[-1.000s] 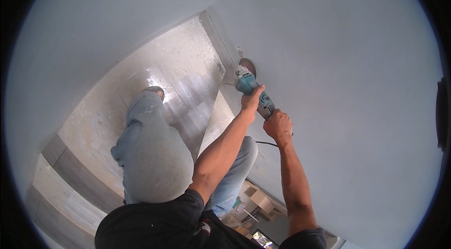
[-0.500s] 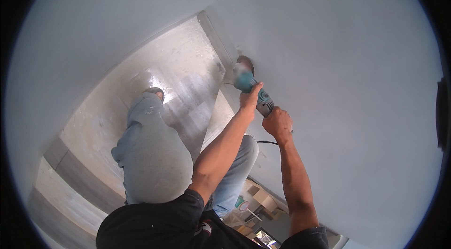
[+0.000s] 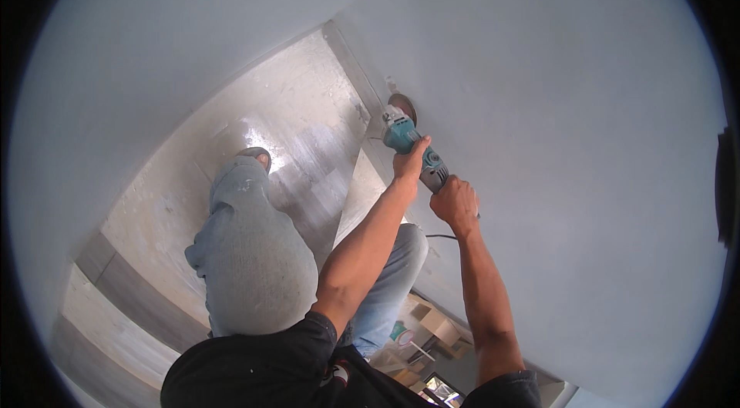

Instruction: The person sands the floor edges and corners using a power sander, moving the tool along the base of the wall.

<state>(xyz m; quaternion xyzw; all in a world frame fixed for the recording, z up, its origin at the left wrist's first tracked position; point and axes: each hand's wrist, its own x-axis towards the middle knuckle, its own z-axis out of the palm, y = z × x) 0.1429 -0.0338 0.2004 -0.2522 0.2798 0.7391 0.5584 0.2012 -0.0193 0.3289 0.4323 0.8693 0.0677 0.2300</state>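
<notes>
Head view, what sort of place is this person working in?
Probably a room under renovation: bare white walls, a dusty floor, and a teal angle grinder held by both hands, left hand and right hand, at the wall's base.

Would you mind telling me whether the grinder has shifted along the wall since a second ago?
No. The teal grinder sits at the same spot on the white wall, beside the corner where the walls meet.

Pretty bare room: two plain white walls [image 3: 578, 100] meet at a corner far ahead, dusty pale floor [image 3: 285, 123] with a bright glare patch near the middle. Grey plank flooring [image 3: 116, 292] shows at near left, some cardboard boxes [image 3: 435, 323] at near right.
</notes>
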